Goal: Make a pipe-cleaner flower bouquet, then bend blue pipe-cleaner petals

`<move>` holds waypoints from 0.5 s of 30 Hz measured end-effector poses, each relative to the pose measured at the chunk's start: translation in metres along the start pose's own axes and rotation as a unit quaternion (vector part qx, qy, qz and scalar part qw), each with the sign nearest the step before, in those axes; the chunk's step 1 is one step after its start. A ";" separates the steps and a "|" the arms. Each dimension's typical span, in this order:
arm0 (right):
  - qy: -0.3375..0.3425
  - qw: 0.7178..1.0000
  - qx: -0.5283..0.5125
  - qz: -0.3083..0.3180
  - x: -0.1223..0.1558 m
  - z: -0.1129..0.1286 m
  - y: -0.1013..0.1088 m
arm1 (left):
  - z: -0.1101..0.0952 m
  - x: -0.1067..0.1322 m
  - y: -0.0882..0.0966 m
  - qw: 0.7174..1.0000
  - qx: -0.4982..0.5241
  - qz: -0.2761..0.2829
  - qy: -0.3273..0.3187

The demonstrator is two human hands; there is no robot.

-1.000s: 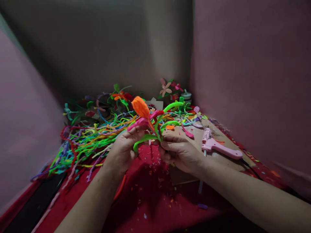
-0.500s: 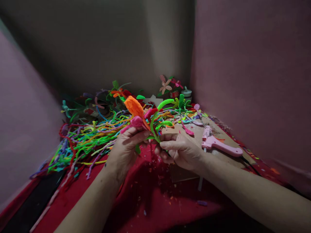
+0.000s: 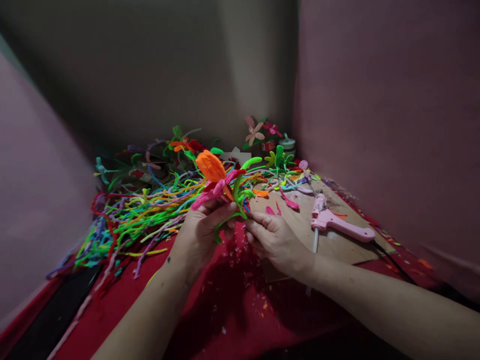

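A pipe-cleaner flower (image 3: pixel 212 167) with orange, pink and red petals is held up over the red cloth, between both hands. My left hand (image 3: pixel 202 225) is closed around it just below the petals. Green fuzzy leaves (image 3: pixel 237 187) bend out from its stem, one of them curling down beside my left thumb. My right hand (image 3: pixel 272 235) pinches the green stem's lower end between thumb and fingers. Parts of the stem are hidden behind the fingers.
Loose pipe cleaners (image 3: pixel 150 215) lie heaped at the left. A pink glue gun (image 3: pixel 339 225) rests on a cardboard sheet (image 3: pixel 296 255) at the right, its cord trailing off. Finished flowers (image 3: pixel 255 132) and a lidded jar (image 3: pixel 287 144) stand by the back wall.
The flower has turned in my left hand, so its pink petals spread more openly. Its green leaves have shifted, one now curving down to the left. My right hand has moved slightly lower.
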State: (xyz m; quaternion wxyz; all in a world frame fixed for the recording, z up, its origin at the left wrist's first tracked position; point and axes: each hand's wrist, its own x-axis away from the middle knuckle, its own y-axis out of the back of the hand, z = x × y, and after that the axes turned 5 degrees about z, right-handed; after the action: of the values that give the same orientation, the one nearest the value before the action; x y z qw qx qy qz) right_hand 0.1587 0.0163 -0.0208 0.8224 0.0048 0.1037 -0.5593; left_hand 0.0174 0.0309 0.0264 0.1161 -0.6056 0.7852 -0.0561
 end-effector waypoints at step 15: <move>0.011 0.995 -0.098 -0.032 0.003 0.006 -0.012 | 0.010 0.011 -0.022 0.995 -0.049 -0.048 -0.075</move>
State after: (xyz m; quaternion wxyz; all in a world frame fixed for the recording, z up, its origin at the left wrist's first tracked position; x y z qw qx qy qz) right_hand 0.1499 0.0079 -0.0141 0.7991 -0.0735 0.1671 -0.5728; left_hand 0.0381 0.0150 0.0205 0.1421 -0.6502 0.7460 0.0229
